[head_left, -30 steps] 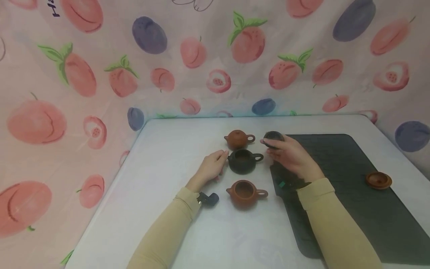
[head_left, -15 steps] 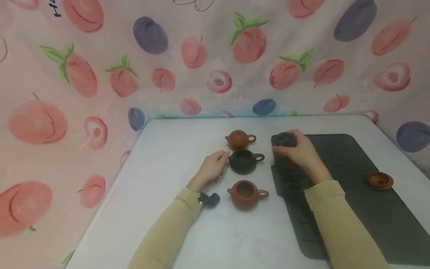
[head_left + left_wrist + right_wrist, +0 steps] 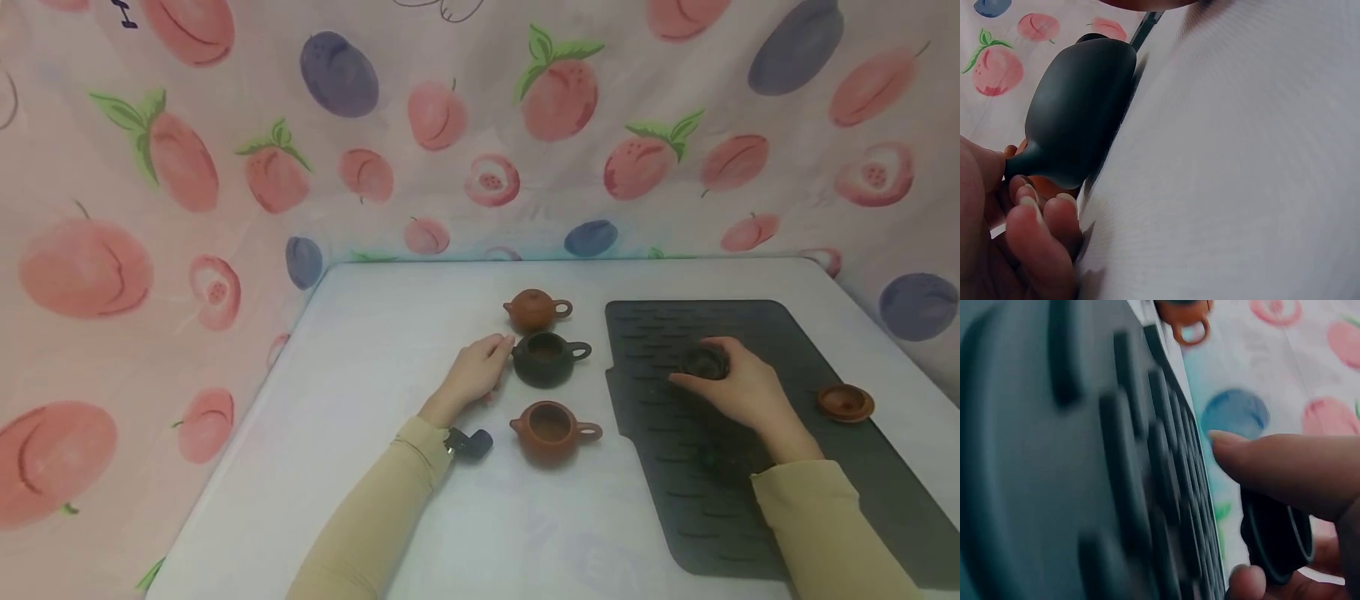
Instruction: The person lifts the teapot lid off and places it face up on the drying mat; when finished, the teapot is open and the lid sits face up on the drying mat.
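Note:
In the head view a black teapot [image 3: 542, 367] without its lid stands on the white table. My left hand [image 3: 474, 368] pinches its spout, seen close up in the left wrist view, where the teapot [image 3: 1079, 106] has its base on the tabletop. Over the dark ridged mat [image 3: 660, 475], my right hand [image 3: 753, 396] grips a small black lid [image 3: 703, 363] between thumb and fingers. The right wrist view shows this lid [image 3: 1272, 537] beside the mat's ridges [image 3: 1125, 469], partly hidden by the thumb.
A brown teapot with its lid on [image 3: 531, 310] stands behind the black one. Nearer me is a lidless brown teapot [image 3: 547, 442]. A brown lid [image 3: 846, 403] lies near the mat's right edge. A fruit-print cloth [image 3: 480, 100] hangs behind the table [image 3: 360, 350].
My right hand has carried the black lid from beside the black teapot rightward and toward me over the mat. The left hand has stayed at the spout.

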Demonstrator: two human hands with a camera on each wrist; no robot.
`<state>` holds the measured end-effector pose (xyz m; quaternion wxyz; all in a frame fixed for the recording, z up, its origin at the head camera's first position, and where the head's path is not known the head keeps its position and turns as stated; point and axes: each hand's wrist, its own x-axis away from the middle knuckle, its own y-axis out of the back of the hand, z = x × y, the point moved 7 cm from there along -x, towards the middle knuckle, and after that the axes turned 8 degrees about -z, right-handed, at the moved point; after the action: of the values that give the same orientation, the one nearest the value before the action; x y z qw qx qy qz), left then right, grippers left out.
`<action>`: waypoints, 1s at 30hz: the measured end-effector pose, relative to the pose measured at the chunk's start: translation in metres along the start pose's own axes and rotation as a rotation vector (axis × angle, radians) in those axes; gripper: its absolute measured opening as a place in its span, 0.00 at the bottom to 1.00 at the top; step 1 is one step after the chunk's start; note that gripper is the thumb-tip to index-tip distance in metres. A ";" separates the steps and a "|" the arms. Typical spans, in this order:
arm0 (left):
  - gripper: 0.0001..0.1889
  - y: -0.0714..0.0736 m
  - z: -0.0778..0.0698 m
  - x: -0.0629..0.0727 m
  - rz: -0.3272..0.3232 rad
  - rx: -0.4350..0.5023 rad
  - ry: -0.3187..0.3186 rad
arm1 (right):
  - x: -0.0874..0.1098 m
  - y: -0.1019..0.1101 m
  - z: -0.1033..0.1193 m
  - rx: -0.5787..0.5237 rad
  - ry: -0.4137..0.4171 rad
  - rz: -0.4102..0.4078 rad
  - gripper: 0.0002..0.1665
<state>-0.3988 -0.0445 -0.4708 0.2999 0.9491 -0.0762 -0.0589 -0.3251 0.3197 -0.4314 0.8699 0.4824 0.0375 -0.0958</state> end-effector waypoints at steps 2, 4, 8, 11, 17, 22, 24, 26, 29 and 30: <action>0.25 0.001 0.000 0.000 -0.002 -0.003 0.002 | 0.003 0.003 -0.010 0.017 -0.022 -0.019 0.58; 0.25 0.001 0.001 0.000 0.000 -0.007 0.003 | 0.006 0.006 -0.018 0.041 -0.039 -0.038 0.58; 0.25 0.002 0.001 0.001 0.001 -0.013 0.002 | 0.008 0.012 -0.031 0.087 -0.072 -0.043 0.57; 0.25 0.002 0.001 0.001 -0.001 -0.012 0.003 | 0.009 0.018 -0.039 0.099 -0.084 -0.034 0.55; 0.25 0.001 0.001 0.002 -0.003 -0.003 0.005 | 0.010 0.024 -0.049 0.112 -0.081 -0.003 0.54; 0.25 0.001 -0.002 0.003 -0.009 -0.001 0.003 | 0.012 0.021 -0.051 0.131 -0.097 0.062 0.57; 0.25 0.002 -0.003 0.003 -0.011 -0.005 0.003 | 0.013 0.020 -0.050 0.134 -0.096 0.080 0.57; 0.25 0.002 -0.004 0.004 -0.012 -0.009 0.002 | 0.013 0.021 -0.050 0.137 -0.093 0.084 0.56; 0.25 0.003 -0.004 0.004 -0.013 -0.008 0.001 | 0.013 0.024 -0.049 0.142 -0.085 0.084 0.54; 0.25 0.003 -0.004 0.004 -0.014 -0.007 0.002 | 0.013 0.025 -0.049 0.144 -0.083 0.083 0.54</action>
<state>-0.3946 -0.0455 -0.4662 0.3030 0.9486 -0.0692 -0.0604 -0.3060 0.3720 -0.4387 0.8371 0.5403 -0.0257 -0.0820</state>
